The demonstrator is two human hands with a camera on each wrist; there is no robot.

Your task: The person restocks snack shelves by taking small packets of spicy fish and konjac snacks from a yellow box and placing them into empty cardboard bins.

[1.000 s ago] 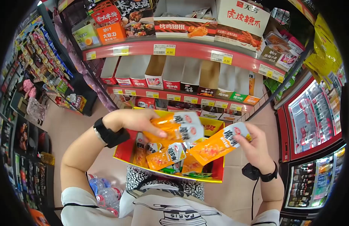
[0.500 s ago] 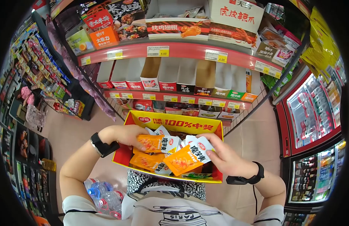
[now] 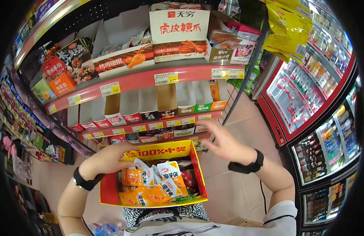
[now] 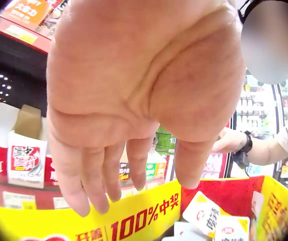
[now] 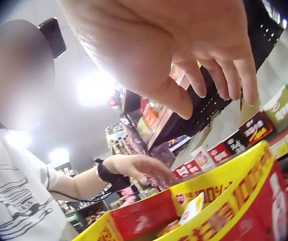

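A red and yellow cardboard box (image 3: 111,185) sits against the person's lap, full of orange and silver snack packets (image 3: 160,192). At its back left corner is the left hand (image 3: 105,159), held over the yellow printed panel (image 4: 134,223). In the left wrist view its fingers (image 4: 93,181) point down, extended, with nothing between them. The right hand (image 3: 223,143) is beyond the box's right side, near the lower shelf, fingers spread and holding nothing. From the right wrist view, its palm (image 5: 149,55) hangs above the box rim.
Open display cartons (image 3: 148,104) line the lower shelf, an orange packet (image 3: 214,90) standing in one at the right end. Larger snack boxes (image 3: 180,35) fill the shelf above. Drink fridges (image 3: 296,94) stand right; plastic bottles (image 3: 107,229) lie by the lap.
Both hands have let go of the orange packets they held, which now lie in the box. The right hand has moved forward, away from the box; the left has gone to its back left corner.
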